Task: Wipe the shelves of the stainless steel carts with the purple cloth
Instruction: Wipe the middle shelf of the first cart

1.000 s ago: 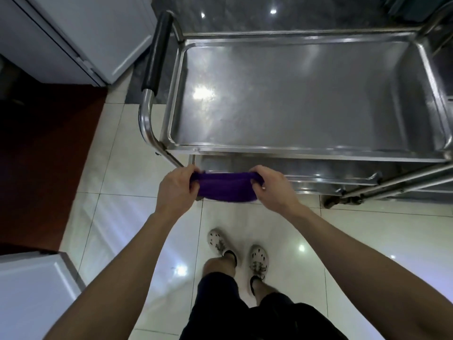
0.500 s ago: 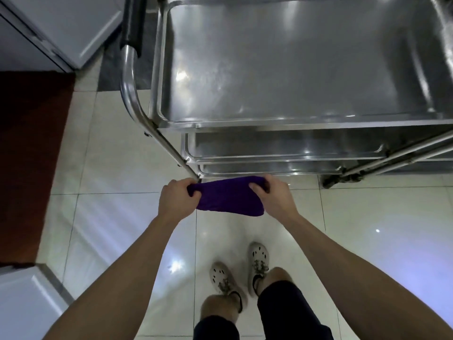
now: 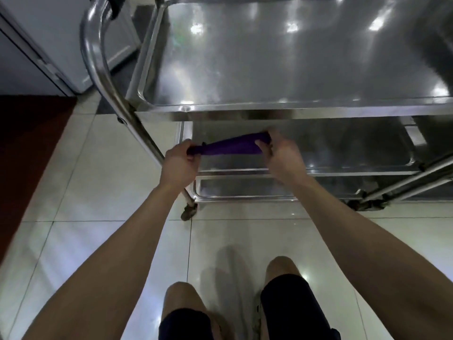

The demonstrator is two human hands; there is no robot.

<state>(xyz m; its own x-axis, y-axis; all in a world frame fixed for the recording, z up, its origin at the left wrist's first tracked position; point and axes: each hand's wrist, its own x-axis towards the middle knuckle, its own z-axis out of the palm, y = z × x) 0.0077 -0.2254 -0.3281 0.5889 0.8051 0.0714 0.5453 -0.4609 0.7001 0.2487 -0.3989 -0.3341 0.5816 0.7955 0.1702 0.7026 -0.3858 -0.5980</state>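
Observation:
The purple cloth is stretched between both hands at the front left of the steel cart. My left hand grips its left end beside the cart's slanted leg. My right hand holds the right end, reaching in over the middle shelf. The top shelf is a shiny steel tray above the hands. A lower shelf shows below the middle one.
The cart's curved handle with a black grip rises at the left. A caster rests on the pale tiled floor. A grey cabinet stands at the far left beside a dark red floor strip. My knees are at the bottom.
I have crouched and moved closer to the cart. Both hands carried the cloth forward from in front of the cart to over the middle shelf's front edge.

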